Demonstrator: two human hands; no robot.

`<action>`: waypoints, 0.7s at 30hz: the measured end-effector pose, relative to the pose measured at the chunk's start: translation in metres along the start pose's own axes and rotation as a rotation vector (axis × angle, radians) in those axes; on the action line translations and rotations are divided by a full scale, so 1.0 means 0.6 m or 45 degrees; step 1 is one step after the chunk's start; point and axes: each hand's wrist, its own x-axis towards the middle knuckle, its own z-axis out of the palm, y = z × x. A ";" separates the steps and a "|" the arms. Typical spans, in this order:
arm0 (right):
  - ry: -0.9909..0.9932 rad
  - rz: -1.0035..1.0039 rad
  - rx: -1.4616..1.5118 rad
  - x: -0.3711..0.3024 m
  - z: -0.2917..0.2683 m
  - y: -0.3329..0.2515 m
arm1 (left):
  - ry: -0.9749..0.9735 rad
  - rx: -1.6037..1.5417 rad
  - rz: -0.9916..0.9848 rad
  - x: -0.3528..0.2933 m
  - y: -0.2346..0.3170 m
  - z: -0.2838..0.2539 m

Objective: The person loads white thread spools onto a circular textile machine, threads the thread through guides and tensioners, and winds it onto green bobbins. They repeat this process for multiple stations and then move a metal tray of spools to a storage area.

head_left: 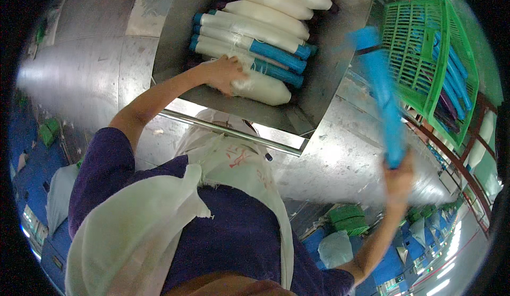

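Note:
My right hand, blurred by motion, grips the lower end of a long blue bobbin tube. The tube points upward on the right side, between the metal bin and a green crate, with a dark band near its top. Inside the metal bin, my left hand has its fingers curled over the nearest white yarn bobbin. Beyond it lie several bobbins side by side, some wound full with white yarn and some showing bare blue tube.
A green plastic crate at the right holds blue tubes and a few dark purple ones. A metal rail runs along the bin's near side. Farther off, blue machinery and green bundles stand along the aisle.

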 end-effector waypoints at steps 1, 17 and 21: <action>0.174 -0.160 -0.404 0.034 -0.053 0.061 | -0.041 0.096 0.093 0.003 -0.001 0.019; 0.263 0.067 0.191 -0.042 0.119 -0.152 | 0.086 0.132 -0.023 0.368 -0.091 0.103; 0.344 0.139 0.359 -0.087 0.155 -0.172 | 0.472 -0.112 0.038 0.344 -0.101 -0.080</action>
